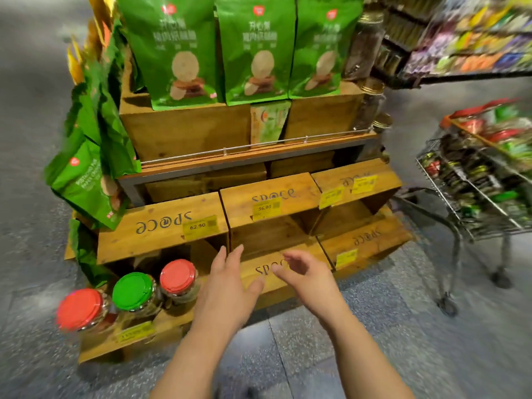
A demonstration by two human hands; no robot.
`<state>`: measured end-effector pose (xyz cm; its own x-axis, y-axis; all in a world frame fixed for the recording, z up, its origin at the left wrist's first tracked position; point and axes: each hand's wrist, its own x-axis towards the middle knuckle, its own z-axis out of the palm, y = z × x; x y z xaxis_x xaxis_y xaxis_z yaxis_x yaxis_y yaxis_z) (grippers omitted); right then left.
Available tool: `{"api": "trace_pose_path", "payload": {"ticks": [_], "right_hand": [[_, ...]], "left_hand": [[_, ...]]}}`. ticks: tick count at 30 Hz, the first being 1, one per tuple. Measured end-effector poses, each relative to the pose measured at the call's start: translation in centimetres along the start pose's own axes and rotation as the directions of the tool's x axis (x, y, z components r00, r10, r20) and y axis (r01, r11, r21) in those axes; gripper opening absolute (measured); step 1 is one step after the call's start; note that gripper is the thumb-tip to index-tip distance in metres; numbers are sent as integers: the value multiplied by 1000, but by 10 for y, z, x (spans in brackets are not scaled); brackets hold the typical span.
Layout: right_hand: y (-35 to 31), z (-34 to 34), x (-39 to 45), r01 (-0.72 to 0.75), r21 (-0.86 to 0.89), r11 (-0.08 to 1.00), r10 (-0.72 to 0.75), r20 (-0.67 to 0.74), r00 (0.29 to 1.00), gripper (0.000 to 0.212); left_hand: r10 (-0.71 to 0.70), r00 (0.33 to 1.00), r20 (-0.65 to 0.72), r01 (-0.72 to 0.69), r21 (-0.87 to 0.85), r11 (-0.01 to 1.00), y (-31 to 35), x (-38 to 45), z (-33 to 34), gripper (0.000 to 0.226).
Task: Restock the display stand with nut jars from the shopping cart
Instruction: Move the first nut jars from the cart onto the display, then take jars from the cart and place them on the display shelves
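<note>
Three nut jars stand in a row on the lowest left crate of the wooden display stand: a red-lidded jar, a green-lidded jar and another red-lidded jar. My left hand hovers just right of them, fingers straight, holding nothing. My right hand is beside it over the lower middle crate, fingers loosely spread and empty. The shopping cart stands at the right, filled with several jars, blurred.
Green snack bags fill the stand's top tier and hang down its left side. Yellow price tags sit on the crates. More jars stand at the stand's right corner. A store shelf runs behind the cart. Grey floor surrounds the stand.
</note>
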<state>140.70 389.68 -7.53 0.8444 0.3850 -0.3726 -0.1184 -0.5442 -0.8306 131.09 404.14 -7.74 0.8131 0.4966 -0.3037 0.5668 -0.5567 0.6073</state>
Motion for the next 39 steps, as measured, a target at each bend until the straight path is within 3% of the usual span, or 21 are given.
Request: {"api": "trace_pose_path", "payload": {"ticks": [9,14,21,30,39], "right_hand": [[9,-206,-66,111,-67,992,-121,-170,978,48],[19,-312,-106,117,-67,991,-132,-323,937,62],[36,-414,-128,109,-15,994,-104,-465,879,46],[49,-510,-71,94,1,996,-78,-546,834,56],[44,-657,39,78,13,997,-52,-637,769,45]], "left_hand": [[227,974,-23,-224,94,970,193,-59,38,68],[374,927,8,-373,79,924,304,-86,61,60],[542,840,23,-542,74,837,410,-93,87,54],[619,780,94,-622,5,783,509,-19,123,57],[655,742,143,-662,5,749,643,116,154,60]]}}
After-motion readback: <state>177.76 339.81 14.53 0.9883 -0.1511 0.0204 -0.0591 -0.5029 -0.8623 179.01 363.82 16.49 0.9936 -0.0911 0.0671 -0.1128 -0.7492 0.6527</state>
